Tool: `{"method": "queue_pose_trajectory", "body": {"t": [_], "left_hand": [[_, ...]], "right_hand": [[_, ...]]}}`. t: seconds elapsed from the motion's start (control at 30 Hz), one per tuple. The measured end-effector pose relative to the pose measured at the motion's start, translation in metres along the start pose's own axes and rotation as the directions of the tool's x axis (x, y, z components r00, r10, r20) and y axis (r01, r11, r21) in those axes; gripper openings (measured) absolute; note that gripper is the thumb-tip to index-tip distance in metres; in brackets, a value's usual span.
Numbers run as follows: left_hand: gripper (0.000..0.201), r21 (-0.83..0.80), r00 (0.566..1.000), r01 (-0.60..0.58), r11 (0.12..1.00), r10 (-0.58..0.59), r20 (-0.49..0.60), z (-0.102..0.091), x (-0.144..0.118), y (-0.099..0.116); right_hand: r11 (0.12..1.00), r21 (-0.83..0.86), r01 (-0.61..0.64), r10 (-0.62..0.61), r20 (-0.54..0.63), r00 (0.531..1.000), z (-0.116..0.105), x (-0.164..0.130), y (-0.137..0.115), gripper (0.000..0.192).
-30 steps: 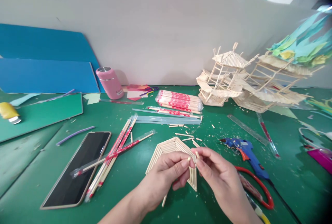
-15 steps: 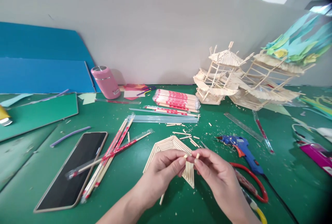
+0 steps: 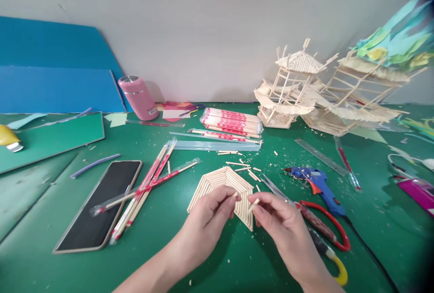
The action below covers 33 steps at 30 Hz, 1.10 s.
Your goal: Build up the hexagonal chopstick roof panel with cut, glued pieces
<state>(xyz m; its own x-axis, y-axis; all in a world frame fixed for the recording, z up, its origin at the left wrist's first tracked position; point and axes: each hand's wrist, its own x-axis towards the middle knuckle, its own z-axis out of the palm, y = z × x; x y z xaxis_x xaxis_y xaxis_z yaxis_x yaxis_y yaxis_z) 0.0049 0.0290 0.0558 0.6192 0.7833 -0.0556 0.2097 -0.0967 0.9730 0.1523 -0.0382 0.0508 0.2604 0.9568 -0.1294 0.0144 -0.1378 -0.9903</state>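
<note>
Hands have come apart since a sec ago: the two stick ends were nearly touching, now there's a gap between them, and both hands sit a bit lower over the wooden panel [image 3: 222, 186]. Left hand [image 3: 206, 218] pinches a short stick piece [image 3: 235, 195] between thumb and fingertips, grip pressed tight on it. Right hand [image 3: 276, 218] does the same w/ another short stick piece [image 3: 254, 204], thumb and forefinger closed on it, tip pointing up-left toward the left hand. So it reads as one stick now in two bits, one per hand, both held just above the near edge of the panel.

Panel lies flat on the green table [image 3: 203, 257], a fan of sticks glued side by side, small offcuts scattered just behind it. Right of the hands: red-handled scissors [image 3: 325, 232] and a blue glue gun [image 3: 317, 184], near but untouched. Left: loose wrapped chopsticks [image 3: 149, 189] partly across a phone [image 3: 98, 205]. Further back a full chopstick pack [image 3: 233, 123], a pink flask [image 3: 137, 97], and stick-built model pavilions [image 3: 305, 94] by the wall.
</note>
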Motion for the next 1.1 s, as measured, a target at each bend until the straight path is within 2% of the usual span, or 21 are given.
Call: {"method": "queue_pose_trajectory", "body": {"t": [0.2,0.33,0.4,0.47,0.53,0.6,0.67,0.7,0.8,0.9,0.97,1.03,1.1], "left_hand": [[0.021,0.049,0.999,0.044,0.998,-0.045,0.023,0.007,-0.013,-0.009],[0.020,0.109,0.999,0.031,0.994,-0.032,0.009,0.009,-0.016,-0.013],[0.022,0.141,1.000,0.010,0.990,-0.010,-0.005,0.010,-0.017,-0.016],[0.024,0.150,1.000,-0.003,0.989,0.006,-0.014,0.010,-0.018,-0.020],[0.025,0.136,0.999,0.007,0.991,-0.002,-0.036,0.008,-0.018,-0.024],[0.025,0.094,0.996,0.034,0.995,-0.025,-0.090,0.004,-0.017,-0.027],[0.027,0.034,0.984,0.053,0.998,-0.046,-0.170,-0.002,-0.015,-0.028],[0.027,0.009,0.978,0.051,0.999,-0.048,-0.205,-0.005,-0.014,-0.028],[0.028,-0.054,0.971,0.049,0.997,-0.061,-0.233,-0.011,-0.012,-0.027],[0.028,-0.135,0.971,0.085,0.987,-0.112,-0.210,-0.012,-0.012,-0.029],[0.027,-0.228,0.970,0.123,0.966,-0.165,-0.178,-0.010,-0.012,-0.033],[0.027,-0.324,0.969,0.158,0.933,-0.209,-0.132,-0.008,-0.013,-0.036],[0.027,-0.393,0.970,0.174,0.903,-0.227,-0.091,-0.006,-0.013,-0.039]], "right_hand": [[1.000,-0.003,-0.028,0.028,0.109,0.994,-0.002,-0.003,0.010,0.018],[0.999,-0.026,0.036,-0.031,0.174,0.984,0.006,-0.004,0.014,0.018],[0.995,-0.059,0.076,-0.064,0.175,0.982,0.009,-0.005,0.015,0.018],[0.986,-0.137,0.097,-0.082,0.114,0.990,0.005,-0.008,0.016,0.020],[0.952,-0.284,0.112,-0.124,-0.025,0.992,-0.011,-0.014,0.021,0.022],[0.859,-0.498,0.120,-0.228,-0.162,0.960,-0.039,-0.022,0.032,0.023],[0.704,-0.703,0.099,-0.337,-0.207,0.919,-0.074,-0.031,0.048,0.025],[0.643,-0.763,0.073,-0.351,-0.209,0.913,-0.090,-0.035,0.057,0.028],[0.521,-0.851,0.060,-0.319,-0.129,0.939,-0.125,-0.043,0.078,0.044],[0.433,-0.899,0.069,-0.252,-0.047,0.967,-0.136,-0.041,0.085,0.053],[0.391,-0.920,0.036,-0.214,-0.053,0.975,-0.138,-0.035,0.083,0.052],[0.385,-0.923,-0.012,-0.158,-0.079,0.984,-0.142,-0.029,0.081,0.045],[0.418,-0.906,-0.063,-0.093,-0.112,0.989,-0.147,-0.025,0.080,0.040]]}}
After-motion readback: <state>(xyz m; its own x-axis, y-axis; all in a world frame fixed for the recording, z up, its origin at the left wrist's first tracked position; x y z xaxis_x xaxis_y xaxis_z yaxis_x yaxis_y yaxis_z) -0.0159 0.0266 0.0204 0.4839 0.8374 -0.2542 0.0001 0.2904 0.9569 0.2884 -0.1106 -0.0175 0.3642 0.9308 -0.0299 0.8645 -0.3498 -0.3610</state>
